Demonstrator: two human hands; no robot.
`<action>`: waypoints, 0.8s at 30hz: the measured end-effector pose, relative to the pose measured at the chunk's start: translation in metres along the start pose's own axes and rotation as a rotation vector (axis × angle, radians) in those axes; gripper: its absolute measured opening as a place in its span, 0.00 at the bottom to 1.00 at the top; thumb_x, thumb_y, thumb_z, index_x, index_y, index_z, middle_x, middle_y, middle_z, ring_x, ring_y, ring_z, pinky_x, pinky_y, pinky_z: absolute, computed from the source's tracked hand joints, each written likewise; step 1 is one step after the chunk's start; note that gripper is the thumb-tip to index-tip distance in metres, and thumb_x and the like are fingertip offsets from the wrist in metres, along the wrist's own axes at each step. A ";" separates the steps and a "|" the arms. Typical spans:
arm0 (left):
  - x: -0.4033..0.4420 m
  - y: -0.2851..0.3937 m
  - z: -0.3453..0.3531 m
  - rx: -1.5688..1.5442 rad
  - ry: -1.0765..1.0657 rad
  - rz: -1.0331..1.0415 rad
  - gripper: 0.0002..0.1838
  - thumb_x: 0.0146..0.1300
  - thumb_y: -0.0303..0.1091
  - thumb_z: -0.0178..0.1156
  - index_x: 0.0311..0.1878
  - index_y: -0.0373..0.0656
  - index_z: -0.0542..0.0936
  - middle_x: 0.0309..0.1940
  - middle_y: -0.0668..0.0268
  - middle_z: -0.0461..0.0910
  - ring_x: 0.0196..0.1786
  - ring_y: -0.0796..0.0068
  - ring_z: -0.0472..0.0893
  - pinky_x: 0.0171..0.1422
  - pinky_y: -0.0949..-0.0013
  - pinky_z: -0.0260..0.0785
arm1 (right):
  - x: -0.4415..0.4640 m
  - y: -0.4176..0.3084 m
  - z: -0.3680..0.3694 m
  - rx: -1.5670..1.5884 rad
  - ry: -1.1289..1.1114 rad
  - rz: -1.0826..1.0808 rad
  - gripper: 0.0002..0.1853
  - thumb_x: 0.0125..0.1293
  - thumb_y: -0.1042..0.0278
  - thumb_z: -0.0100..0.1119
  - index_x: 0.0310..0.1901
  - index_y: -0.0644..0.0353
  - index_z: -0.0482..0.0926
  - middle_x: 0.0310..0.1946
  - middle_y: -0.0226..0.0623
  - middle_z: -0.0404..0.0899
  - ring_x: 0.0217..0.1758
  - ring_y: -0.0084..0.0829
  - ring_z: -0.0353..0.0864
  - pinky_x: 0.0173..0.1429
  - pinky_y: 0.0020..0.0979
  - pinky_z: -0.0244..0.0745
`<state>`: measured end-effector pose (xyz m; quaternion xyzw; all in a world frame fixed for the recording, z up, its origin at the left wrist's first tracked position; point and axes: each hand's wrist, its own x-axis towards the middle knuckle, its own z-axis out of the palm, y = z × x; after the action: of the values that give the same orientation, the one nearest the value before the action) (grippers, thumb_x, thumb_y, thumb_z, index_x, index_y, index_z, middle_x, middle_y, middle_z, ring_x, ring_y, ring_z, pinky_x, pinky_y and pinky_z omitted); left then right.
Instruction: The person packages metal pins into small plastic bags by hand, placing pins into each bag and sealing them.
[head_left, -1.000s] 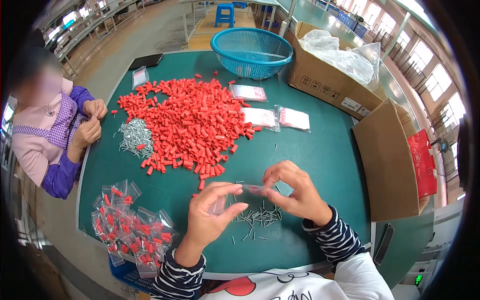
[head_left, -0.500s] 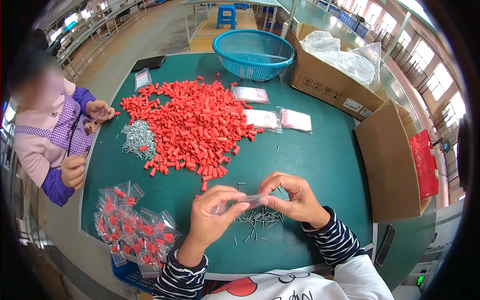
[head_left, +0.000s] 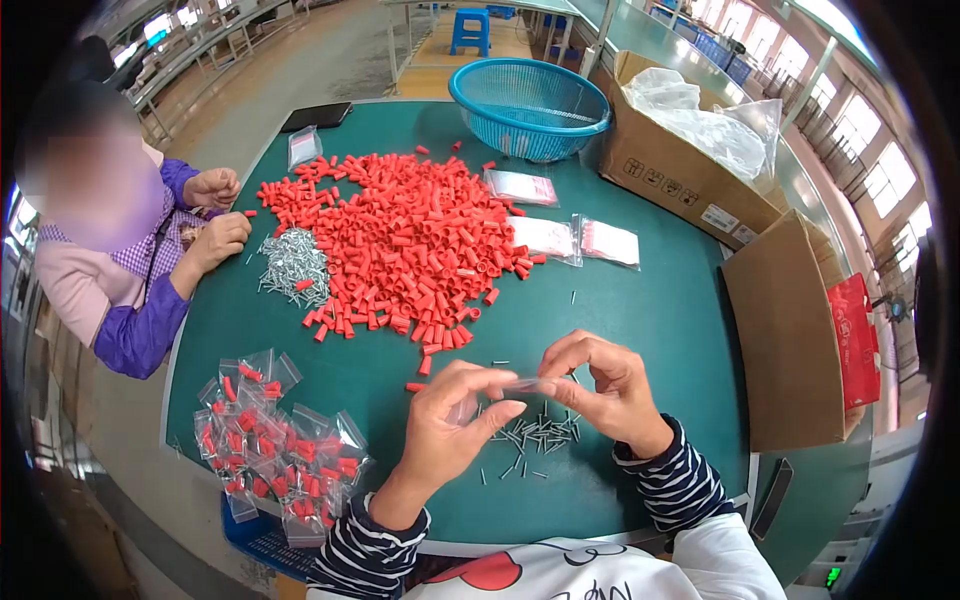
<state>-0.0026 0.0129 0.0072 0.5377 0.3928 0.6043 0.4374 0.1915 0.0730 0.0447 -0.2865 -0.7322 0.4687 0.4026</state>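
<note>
A small clear plastic bag point(head_left: 522, 384) is stretched between my two hands above the table. My right hand point(head_left: 612, 392) pinches one end of it between thumb and fingers. My left hand point(head_left: 450, 420) holds the other end, with its thumb a little apart from the index finger. Part of the bag is hidden behind the left fingers. Below my hands lies a loose scatter of grey screws point(head_left: 540, 434). Beyond them, a large heap of red cone-shaped plastic caps point(head_left: 420, 240) covers the table, and a few caps lie near my left fingers.
At left, a co-worker's hands point(head_left: 222, 240) rest by a pile of silver screws point(head_left: 293, 265). Filled bags point(head_left: 280, 440) lie at the table's front left. Flat packets point(head_left: 610, 243), a blue basket point(head_left: 530, 110) and cardboard boxes point(head_left: 785, 350) stand along the back and right.
My left thumb has moved apart from its index finger, while the bag stays between my hands. The co-worker's lower hand has come up to the table edge. The whole view has shifted slightly.
</note>
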 end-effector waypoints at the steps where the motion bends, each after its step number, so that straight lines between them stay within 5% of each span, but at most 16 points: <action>1: -0.001 -0.001 -0.002 0.011 -0.017 0.012 0.09 0.58 0.18 0.69 0.41 0.36 0.83 0.39 0.66 0.76 0.39 0.79 0.76 0.44 0.75 0.71 | 0.000 0.000 0.001 0.015 -0.001 0.012 0.03 0.61 0.75 0.68 0.36 0.61 0.82 0.37 0.35 0.83 0.38 0.25 0.78 0.43 0.26 0.72; 20: 0.001 -0.004 -0.004 0.077 -0.009 0.105 0.10 0.54 0.20 0.71 0.40 0.38 0.83 0.36 0.66 0.77 0.37 0.80 0.75 0.43 0.75 0.68 | -0.005 0.001 0.004 0.027 0.035 0.022 0.04 0.61 0.75 0.67 0.36 0.62 0.82 0.36 0.36 0.83 0.38 0.26 0.80 0.43 0.28 0.74; 24: 0.000 0.003 0.003 0.082 0.027 -0.013 0.08 0.56 0.22 0.70 0.40 0.40 0.84 0.33 0.68 0.77 0.36 0.78 0.76 0.42 0.73 0.69 | -0.003 -0.002 0.001 -0.024 0.020 0.005 0.03 0.60 0.76 0.67 0.35 0.62 0.82 0.35 0.37 0.83 0.38 0.29 0.81 0.44 0.29 0.75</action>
<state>-0.0004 0.0119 0.0107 0.5445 0.4265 0.5921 0.4136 0.1918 0.0696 0.0452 -0.2979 -0.7330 0.4581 0.4051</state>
